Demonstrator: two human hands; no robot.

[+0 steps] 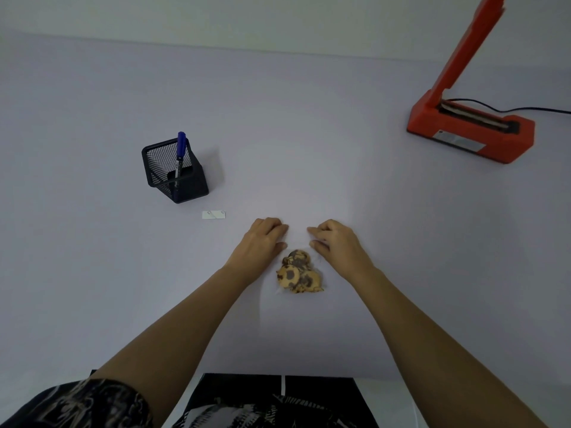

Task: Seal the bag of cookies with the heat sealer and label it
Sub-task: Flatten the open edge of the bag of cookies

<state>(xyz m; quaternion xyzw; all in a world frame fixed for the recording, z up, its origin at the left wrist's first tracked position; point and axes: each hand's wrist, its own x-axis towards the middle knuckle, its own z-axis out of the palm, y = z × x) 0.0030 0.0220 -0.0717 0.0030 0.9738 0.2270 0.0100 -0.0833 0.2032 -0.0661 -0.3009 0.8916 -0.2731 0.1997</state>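
Patterned shirt [92,403] at the bottom, and out past it the bag of cookies [298,273] lies flat on the table [92,257], left hand [262,239] and right hand [335,239] both curled, pinching its clear top edge, looks like. Floppy, light plastic and crumbly cookies, so I'd grip the empty top corners, not the middle.
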